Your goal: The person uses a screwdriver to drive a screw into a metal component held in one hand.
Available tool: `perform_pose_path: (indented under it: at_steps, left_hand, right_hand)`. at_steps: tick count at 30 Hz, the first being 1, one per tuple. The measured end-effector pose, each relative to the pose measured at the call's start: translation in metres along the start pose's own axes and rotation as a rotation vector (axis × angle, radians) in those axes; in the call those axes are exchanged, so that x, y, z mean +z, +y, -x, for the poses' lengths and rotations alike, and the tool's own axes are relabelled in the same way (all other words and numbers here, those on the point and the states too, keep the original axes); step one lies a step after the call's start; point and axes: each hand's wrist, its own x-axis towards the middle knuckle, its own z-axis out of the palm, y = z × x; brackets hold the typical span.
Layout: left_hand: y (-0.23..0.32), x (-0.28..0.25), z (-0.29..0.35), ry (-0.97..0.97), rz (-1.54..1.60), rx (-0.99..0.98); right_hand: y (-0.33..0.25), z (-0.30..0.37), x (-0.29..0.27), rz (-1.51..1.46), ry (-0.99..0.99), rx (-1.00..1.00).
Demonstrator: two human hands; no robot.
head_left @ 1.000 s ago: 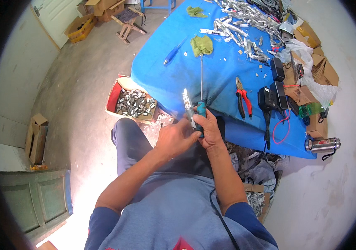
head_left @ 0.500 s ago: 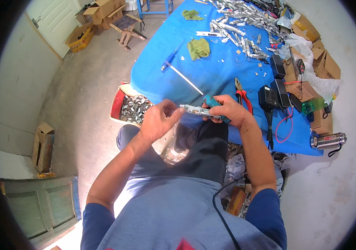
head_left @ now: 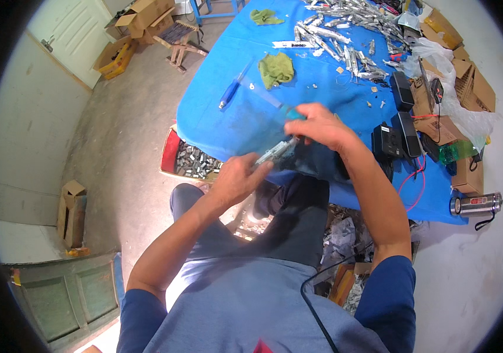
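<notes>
My left hand (head_left: pixel 238 177) is closed around one end of a slim grey-and-white mechanical part (head_left: pixel 273 153), which tilts up to the right over the table's near edge. My right hand (head_left: pixel 323 127) grips the teal handle of a screwdriver (head_left: pixel 289 112). Its pale shaft is smeared by motion and points up to the left. The right fingers are close to the far end of the part; whether they touch it, I cannot tell. Beyond them on the blue cloth (head_left: pixel 210 103) lie a blue-handled screwdriver (head_left: pixel 229 94) and a crumpled green cloth (head_left: pixel 276 69).
Many similar parts (head_left: pixel 345 44) are heaped at the table's far end. Black adapters (head_left: pixel 386 141), cardboard and plastic wrap crowd the right side. A metal flask (head_left: pixel 478 205) lies at the right corner. A box of small metal pieces (head_left: pixel 195 162) stands below the left edge.
My right hand has moved up and away from the part with the screwdriver. The part, now in my left hand, has tilted upward. The red-handled pliers are now hidden behind my right arm.
</notes>
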Motion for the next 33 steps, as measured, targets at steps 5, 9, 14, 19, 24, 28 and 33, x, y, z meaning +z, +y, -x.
perform_pose_path:
  at_steps: [5, 9, 14, 19, 24, 28, 33]
  left_hand:
    - [-0.009, 0.008, -0.002, 0.088, -0.111, -0.06]
    - [-0.011, 0.015, 0.001, 0.109, -0.071, -0.092]
    - [-0.02, 0.024, 0.001, 0.129, 0.011, -0.125]
    - [-0.013, 0.03, -0.005, 0.146, 0.012, -0.15]
    - [-0.01, 0.029, -0.005, 0.181, 0.0, -0.141]
    - [-0.007, 0.03, -0.003, 0.202, -0.013, -0.15]
    - [-0.013, 0.037, -0.002, 0.273, -0.066, -0.062]
  right_hand:
    - [-0.008, 0.057, -0.016, -0.166, 0.271, 0.061]
    - [0.019, 0.134, 0.009, -0.155, 0.314, 0.032]
    - [0.023, 0.197, 0.038, -0.405, 0.196, 0.163]
    - [0.022, 0.205, 0.049, -0.455, 0.148, 0.205]
    - [0.022, 0.205, 0.047, -0.402, 0.165, 0.208]
    - [0.021, 0.204, 0.044, -0.38, 0.159, 0.212]
    - [0.023, 0.198, 0.038, -0.459, 0.162, 0.281]
